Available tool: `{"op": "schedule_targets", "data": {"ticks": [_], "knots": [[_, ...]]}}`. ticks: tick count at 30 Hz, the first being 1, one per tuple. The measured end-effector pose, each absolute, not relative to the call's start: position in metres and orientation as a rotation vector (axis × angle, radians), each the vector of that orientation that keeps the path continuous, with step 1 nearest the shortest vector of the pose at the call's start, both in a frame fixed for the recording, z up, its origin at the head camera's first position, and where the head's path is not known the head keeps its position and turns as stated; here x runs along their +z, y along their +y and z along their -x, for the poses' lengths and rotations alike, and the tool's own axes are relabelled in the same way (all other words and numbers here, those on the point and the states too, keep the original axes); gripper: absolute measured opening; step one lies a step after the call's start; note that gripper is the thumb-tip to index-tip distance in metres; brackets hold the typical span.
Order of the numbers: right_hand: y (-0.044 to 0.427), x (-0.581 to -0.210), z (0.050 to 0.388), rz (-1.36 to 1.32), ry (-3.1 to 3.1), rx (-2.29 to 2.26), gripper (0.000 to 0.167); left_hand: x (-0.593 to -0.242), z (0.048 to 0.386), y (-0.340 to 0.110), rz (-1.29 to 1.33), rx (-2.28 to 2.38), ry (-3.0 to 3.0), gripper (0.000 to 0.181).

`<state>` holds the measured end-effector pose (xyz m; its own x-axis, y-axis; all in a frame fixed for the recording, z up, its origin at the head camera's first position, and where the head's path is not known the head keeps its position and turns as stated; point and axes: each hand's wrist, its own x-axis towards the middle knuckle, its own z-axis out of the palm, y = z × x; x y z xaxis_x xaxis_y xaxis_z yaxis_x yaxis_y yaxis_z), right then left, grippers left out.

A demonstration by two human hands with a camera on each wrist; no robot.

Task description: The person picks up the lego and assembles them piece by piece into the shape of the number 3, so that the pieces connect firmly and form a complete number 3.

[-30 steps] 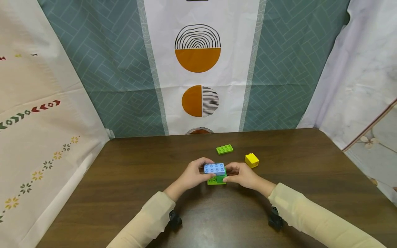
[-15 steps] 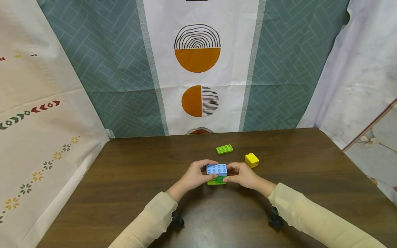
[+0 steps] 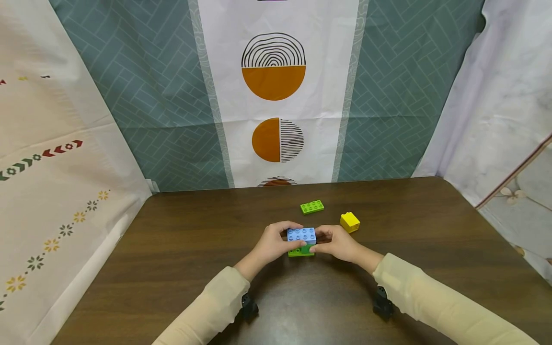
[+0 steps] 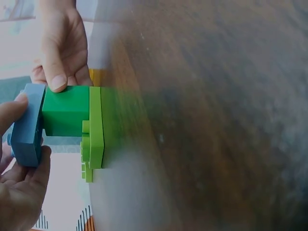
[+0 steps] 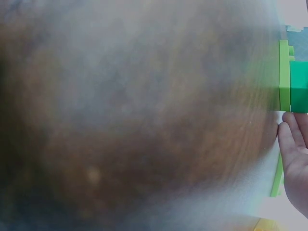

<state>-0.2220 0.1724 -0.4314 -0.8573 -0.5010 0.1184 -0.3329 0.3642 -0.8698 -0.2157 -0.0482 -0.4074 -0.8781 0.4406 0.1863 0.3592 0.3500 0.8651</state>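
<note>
Head view first — and the blue brick (image 3: 301, 235) was seen pinched in the left hand (image 3: 275, 245) over mid-table (image 3: 185, 235)! Light, stiff and hardly fragile, it was judged, and best gripped across its long sides. From the left wrist, smooth walls and studs were shown, with a slight tilt against the green brick (image 4: 66, 108), itself pinched by the right hand (image 4: 66, 45). From the right wrist, the light-green plate (image 5: 284, 77) was spotted — flat beneath the green.

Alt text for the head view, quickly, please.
A left hand holds a blue brick over a green brick on a lime base; a right hand pinches the green brick. Farther back on a brown table lie a lime plate and a yellow brick.
</note>
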Motion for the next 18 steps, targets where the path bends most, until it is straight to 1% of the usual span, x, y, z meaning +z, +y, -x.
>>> {"op": "schedule_targets", "data": {"ticks": [10, 18], "knots": [[0.1726, -0.4303, 0.2223, 0.749, 2.461, -1.502, 0.036, -0.4047, 0.2179, -0.0464, -0.831, 1.520, 2.542, 0.029], [0.1724, -0.4304, 0.2210, 0.744, 2.464, -1.494, 0.034, -0.4045, 0.2191, -0.0468, -0.829, 1.478, 2.514, 0.031]]}}
